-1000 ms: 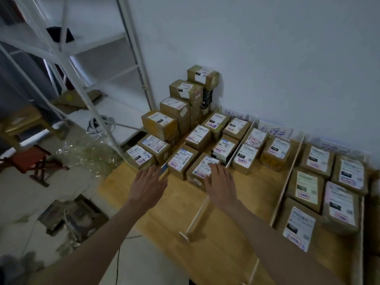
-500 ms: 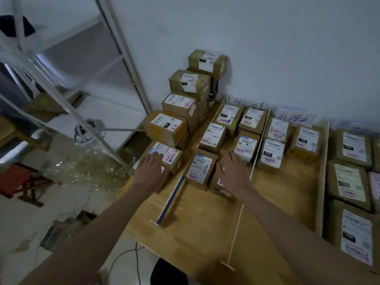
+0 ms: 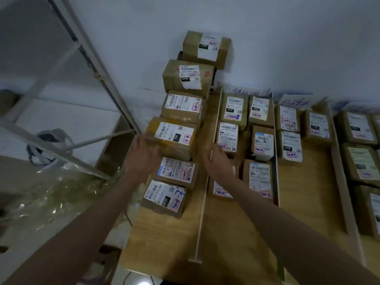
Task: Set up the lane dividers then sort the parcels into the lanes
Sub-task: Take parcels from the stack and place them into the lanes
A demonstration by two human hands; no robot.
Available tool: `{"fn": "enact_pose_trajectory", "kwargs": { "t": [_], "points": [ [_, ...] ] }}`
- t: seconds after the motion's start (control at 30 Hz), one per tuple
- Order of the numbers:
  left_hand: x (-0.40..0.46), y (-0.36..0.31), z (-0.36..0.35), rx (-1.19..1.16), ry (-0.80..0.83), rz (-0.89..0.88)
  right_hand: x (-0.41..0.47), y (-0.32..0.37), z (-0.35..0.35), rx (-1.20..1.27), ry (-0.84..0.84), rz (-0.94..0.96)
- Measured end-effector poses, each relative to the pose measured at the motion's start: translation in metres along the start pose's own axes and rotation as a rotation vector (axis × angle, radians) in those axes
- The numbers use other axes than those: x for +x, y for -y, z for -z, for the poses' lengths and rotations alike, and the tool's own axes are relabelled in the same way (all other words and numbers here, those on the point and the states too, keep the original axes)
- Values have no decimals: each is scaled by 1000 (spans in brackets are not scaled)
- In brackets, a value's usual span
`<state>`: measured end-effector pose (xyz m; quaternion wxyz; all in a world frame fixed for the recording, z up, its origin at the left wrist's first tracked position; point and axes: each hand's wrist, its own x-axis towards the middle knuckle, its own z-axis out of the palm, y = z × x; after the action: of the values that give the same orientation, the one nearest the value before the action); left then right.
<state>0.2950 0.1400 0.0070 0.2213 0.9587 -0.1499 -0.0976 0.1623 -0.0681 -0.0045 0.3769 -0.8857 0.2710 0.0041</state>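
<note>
While both hands reach in, head view lists: left hand, fingers spread flat on the near end of a stacked cardboard parcel in the leftmost lane; right hand, fingers loosely open at the lane divider. Step judged: sorting, dividers standing. Next calls for gripping both parcel ends.

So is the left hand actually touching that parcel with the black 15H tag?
Touching. In the head view the left hand lies against the near left corner of the 15H parcel, fingers on the cardboard with no gap showing.
</note>
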Motion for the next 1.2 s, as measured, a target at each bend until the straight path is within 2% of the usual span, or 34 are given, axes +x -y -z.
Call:
{"fn": "enact_pose_trajectory", "kwargs": {
  "t": [0.17,0.33,0.53,0.67,0.8,1.0,1.1,1.2],
  "points": [
    [36,7,-3,-183,80,106,28,33,-14,233,30,-146],
    [42,1,-6,-380,87,127,38,50,-20,397,110,-219],
    [31,0,-4,-610,-17,151,33,56,-24,514,83,-297],
    [27,6,6,-689,-99,200,18,59,-19,744,141,-341],
    [30,12,20,-671,-91,156,3,64,-10,737,204,-347],
    [29,13,40,-653,74,40,-19,65,0,531,246,-321],
    [26,7,46,-622,146,-33,-31,65,6,623,318,-326],
    [20,-3,49,-568,163,-61,-46,63,11,595,316,-282]
  ]
}}
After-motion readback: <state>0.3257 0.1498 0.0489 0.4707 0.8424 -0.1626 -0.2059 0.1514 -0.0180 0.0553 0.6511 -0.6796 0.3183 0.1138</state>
